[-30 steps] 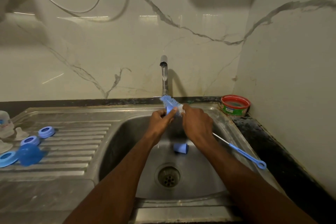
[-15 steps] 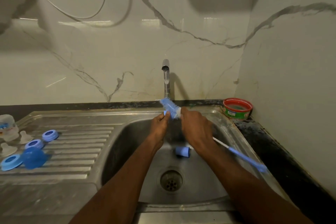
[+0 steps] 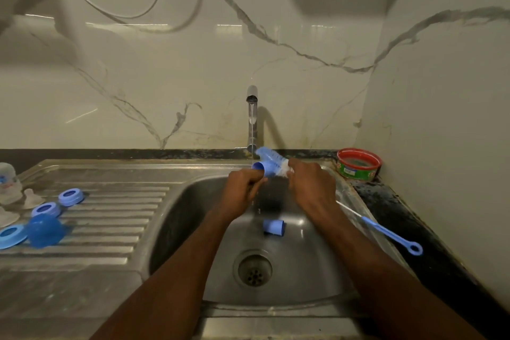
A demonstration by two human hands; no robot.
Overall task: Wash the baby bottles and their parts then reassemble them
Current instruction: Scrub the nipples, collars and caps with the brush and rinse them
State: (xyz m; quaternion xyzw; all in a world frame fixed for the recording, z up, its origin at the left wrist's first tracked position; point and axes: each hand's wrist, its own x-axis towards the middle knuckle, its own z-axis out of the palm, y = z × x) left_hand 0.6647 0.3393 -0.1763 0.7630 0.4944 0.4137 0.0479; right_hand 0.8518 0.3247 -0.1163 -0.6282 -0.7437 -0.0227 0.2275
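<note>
Here, both hands worked a blue cap under the running tap, over the sink basin.

The left hand (image 3: 242, 188) pinched a small blue cylindrical cap (image 3: 262, 168) by its lower edge, open end facing left — fingers curled round it. The right hand (image 3: 311, 185) gripped the bottle brush (image 3: 271, 159) near the base of its blue-and-white bristles; the bristle head lay against the cap's upper side, just below the tap (image 3: 252, 119), from which a thin stream fell. The brush's long blue handle (image 3: 392, 234) ran out past the right wrist, across the sink (image 3: 193, 229) rim. A second blue cap (image 3: 273, 227) lay on its side in the basin, above the drain (image 3: 254, 268). On the drainboard to the left — three blue collar rings (image 3: 71, 196), a blue dome cap (image 3: 44, 230), clear teats (image 3: 30, 197) and a clear bottle (image 3: 8, 182) at the edge. A red-rimmed green tub (image 3: 358, 164) stood in the back right corner.
</note>
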